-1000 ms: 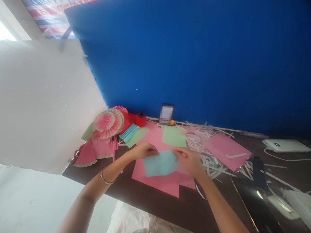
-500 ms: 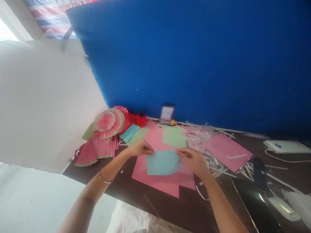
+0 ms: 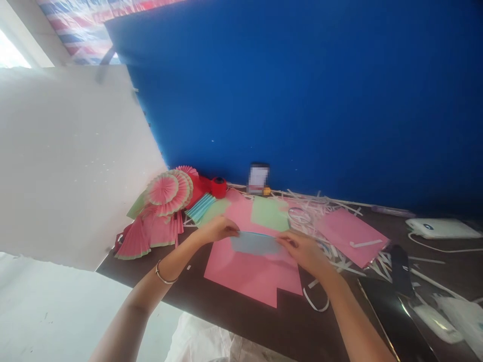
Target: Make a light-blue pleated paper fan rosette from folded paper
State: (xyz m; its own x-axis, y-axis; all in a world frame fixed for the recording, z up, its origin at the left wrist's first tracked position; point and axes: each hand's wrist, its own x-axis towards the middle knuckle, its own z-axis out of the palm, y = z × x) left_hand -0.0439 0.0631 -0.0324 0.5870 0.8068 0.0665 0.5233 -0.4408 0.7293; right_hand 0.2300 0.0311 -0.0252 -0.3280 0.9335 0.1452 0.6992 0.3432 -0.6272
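A light blue paper sheet [image 3: 256, 243] is held between both hands just above the pink paper sheets [image 3: 249, 274] on the dark table [image 3: 234, 314]. It now shows as a narrow strip, tipped nearly edge-on. My left hand [image 3: 217, 229] pinches its left end, with a thin bangle on that wrist. At the right end, my right hand [image 3: 304, 249] is closed on the paper.
Pink and green pleated paper fans [image 3: 166, 188] lie at the back left, beside a red tape roll [image 3: 218, 186] and a folded blue strip [image 3: 200, 206]. Green paper [image 3: 269, 212], white paper shreds [image 3: 332, 251], another pink sheet [image 3: 349, 234] and a white device [image 3: 437, 227] sit to the right. A blue board [image 3: 302, 100] stands behind.
The blue sheet has tipped from facing me to a thin strip. Both hands shifted slightly away from me while keeping hold of it.
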